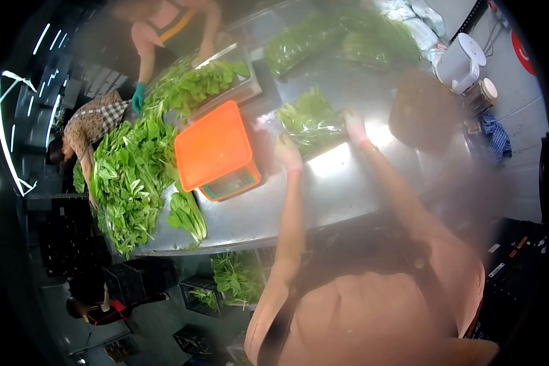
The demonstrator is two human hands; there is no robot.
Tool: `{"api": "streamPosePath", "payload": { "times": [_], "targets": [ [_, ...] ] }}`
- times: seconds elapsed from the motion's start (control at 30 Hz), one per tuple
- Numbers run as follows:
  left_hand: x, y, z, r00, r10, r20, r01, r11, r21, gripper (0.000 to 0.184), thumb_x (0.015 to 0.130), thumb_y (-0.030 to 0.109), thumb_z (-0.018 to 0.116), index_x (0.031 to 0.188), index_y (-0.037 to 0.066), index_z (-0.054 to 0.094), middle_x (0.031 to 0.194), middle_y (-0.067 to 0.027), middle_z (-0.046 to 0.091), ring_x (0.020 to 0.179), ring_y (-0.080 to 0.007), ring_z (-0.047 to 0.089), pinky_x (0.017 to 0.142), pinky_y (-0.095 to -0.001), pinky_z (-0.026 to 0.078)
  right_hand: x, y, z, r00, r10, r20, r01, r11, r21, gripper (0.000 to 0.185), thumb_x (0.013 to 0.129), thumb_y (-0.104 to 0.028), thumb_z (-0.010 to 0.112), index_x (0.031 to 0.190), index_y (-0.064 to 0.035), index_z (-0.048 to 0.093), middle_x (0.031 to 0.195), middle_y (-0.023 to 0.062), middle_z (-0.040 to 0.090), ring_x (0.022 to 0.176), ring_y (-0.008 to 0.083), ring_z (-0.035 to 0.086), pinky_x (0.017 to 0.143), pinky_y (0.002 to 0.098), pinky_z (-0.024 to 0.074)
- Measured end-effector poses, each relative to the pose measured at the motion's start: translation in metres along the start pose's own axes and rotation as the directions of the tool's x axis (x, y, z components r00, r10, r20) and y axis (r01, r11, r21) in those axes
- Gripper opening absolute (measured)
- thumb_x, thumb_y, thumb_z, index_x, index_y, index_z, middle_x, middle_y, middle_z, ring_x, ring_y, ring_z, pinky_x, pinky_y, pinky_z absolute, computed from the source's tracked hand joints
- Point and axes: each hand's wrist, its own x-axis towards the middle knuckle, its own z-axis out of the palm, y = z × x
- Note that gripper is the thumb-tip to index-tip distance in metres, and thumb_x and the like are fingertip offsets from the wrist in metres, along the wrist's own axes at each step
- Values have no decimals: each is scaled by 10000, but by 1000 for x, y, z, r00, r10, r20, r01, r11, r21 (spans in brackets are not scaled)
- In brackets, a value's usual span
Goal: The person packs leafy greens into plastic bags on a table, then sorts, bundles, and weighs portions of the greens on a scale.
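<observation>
A clear plastic bag of leafy greens (311,119) lies on the metal table (232,222), in front of me. At its left lower corner is my left hand (288,152), its fingers closed on the bag's edge. My right hand (354,127) is closed on the bag's right side. Both hands look pale, as if gloved, and the view is hazy. Just left of my left hand stands a scale with an orange tray (215,146) on top.
Loose greens (131,177) are heaped at the left. Filled bags (305,46) lie at the back. A brown block (424,113) and a white container (460,64) stand right. Co-workers (177,21) (91,125) reach over the greens. Dark crates (140,280) are below.
</observation>
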Motion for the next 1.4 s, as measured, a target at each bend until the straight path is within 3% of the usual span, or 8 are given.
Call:
{"api": "streamPosePath", "payload": {
  "times": [0.1, 0.3, 0.5, 0.63, 0.73, 0.9, 1.03, 1.4],
  "targets": [
    [6, -10, 4, 984, -151, 95, 143, 986, 83, 264, 854, 217, 484, 869, -10, 619, 795, -199, 623, 711, -307, 582, 693, -376, 435, 25, 31, -1, 946, -321, -39, 297, 911, -286, 253, 879, -244, 488, 969, -37, 602, 780, 134, 648, 648, 204, 610, 594, 354, 489],
    [3, -20, 22, 977, -173, 121, 133, 950, 281, 319, 819, 264, 492, 881, -11, 641, 855, -229, 631, 837, -366, 598, 758, -411, 434, 20, 13, 7, 984, -175, 28, 94, 383, -919, 232, 831, -287, 514, 910, -90, 607, 854, 198, 630, 837, 352, 596, 734, 443, 469],
    [10, -14, 19, 963, -208, 171, 130, 915, 381, 344, 858, 286, 437, 959, 6, 608, 958, -221, 590, 907, -383, 559, 795, -463, 422, 20, -27, -19, 946, -283, -158, -5, 474, -880, 233, 835, -280, 523, 956, -85, 567, 963, 174, 607, 898, 329, 590, 763, 427, 464],
    [11, -18, 26, 970, -219, 109, 162, 911, 380, 346, 832, 287, 489, 940, -15, 618, 934, -259, 601, 899, -400, 566, 797, -452, 425, -57, -53, 13, 873, -476, 102, 404, 590, -699, 362, 805, -333, 562, 1057, -75, 550, 1094, 168, 557, 1006, 344, 538, 869, 413, 430],
    [11, -23, 27, 968, -197, 158, 116, 902, 416, 319, 839, 255, 482, 903, -35, 600, 919, -265, 597, 873, -406, 571, 775, -458, 436, -53, -16, 38, 805, -486, 341, 511, 276, -814, 630, 799, -409, 563, 1235, 27, 436, 1288, 231, 412, 1212, 371, 362, 1035, 415, 274],
    [4, -62, 60, 986, -121, 110, 70, 921, 383, 266, 853, 189, 455, 889, -46, 575, 904, -265, 581, 831, -436, 566, 745, -485, 450, -4, -15, 51, 873, 116, 473, -8, 975, -224, 432, 876, -282, 505, 1164, 40, 510, 1130, 225, 557, 1052, 306, 531, 902, 411, 406],
    [24, -78, 83, 996, -58, -66, 76, 947, 314, 217, 859, 142, 433, 873, -38, 553, 891, -269, 579, 816, -450, 568, 728, -498, 465, 73, 39, 40, 966, -116, 231, 258, 396, -881, 787, 810, -617, 420, 1258, 29, 439, 1253, 263, 462, 1165, 394, 442, 987, 424, 335],
    [29, -30, 38, 909, -368, 195, 404, 893, -198, 310, 728, 109, 589, 983, -68, 597, 928, -245, 621, 882, -349, 608, 777, -385, 469, 106, 41, 35, 968, -16, 249, 227, 465, -856, 776, 796, -638, 400, 1294, -46, 446, 1245, 238, 484, 1152, 385, 456, 981, 420, 329]
  ]
}}
